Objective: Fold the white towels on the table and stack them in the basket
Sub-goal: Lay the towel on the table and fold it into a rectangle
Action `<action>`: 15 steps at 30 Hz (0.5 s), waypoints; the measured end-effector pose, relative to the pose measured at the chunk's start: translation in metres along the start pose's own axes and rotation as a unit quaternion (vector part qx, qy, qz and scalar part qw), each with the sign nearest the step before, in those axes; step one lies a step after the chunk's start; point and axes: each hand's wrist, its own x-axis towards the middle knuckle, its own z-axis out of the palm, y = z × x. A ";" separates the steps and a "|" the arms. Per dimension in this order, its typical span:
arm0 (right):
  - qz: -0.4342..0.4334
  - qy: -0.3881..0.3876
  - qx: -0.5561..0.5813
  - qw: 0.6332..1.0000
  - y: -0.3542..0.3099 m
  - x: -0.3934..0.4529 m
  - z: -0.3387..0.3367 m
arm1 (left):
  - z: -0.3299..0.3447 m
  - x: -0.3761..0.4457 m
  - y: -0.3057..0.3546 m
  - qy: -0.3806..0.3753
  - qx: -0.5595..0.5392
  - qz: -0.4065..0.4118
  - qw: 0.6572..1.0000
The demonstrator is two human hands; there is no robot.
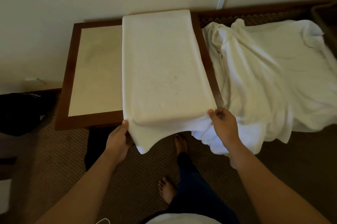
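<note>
We look down on a small table (78, 70) with a dark wooden frame and a pale inset top, pushed against the wall. A folded white towel (162, 67) lies lengthwise along the tabletop's right side, reaching from the far edge to the near edge and covering most of the right rail. Its near end spills over the near edge and hangs toward the carpet (60, 151).

Our left hand (116, 141) grips the hanging end at its left corner, thumb on top and fingers curled underneath the cloth, just below the table's near edge. Our right hand (223, 125) pinches the towel's near right corner at the table's near right corner, thumb pressed on the top layer and fingers tucked behind the bunched folds. Both hands are closed around the same towel, well apart from each other, one at each side of its near end.

Just beside the table on the right lies a loose pile of white towels (264, 78), rumpled and unfolded, draped over something we cannot make out, with one fold touching the bunched cloth under our right hand. At the far right edge of the view a dark rim of a woven basket (322, 16) shows, only partly visible, beyond the pile.

Below the table's near edge we see two bare feet (166, 190) on the carpet and a dark bag (23, 112) at left.
</note>
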 end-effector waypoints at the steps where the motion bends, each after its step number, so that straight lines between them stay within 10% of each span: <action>1: 0.003 -0.008 0.000 1.000 0.000 0.000 -0.001 | 0.000 -0.001 0.000 -0.003 0.018 0.007 1.000; 7: -0.034 0.036 -0.052 0.997 0.007 0.004 -0.013 | -0.003 0.010 -0.009 0.115 0.239 0.118 0.957; 15: -0.015 -0.025 -0.006 1.000 0.018 0.013 -0.010 | 0.011 0.011 -0.024 0.140 0.205 0.129 0.960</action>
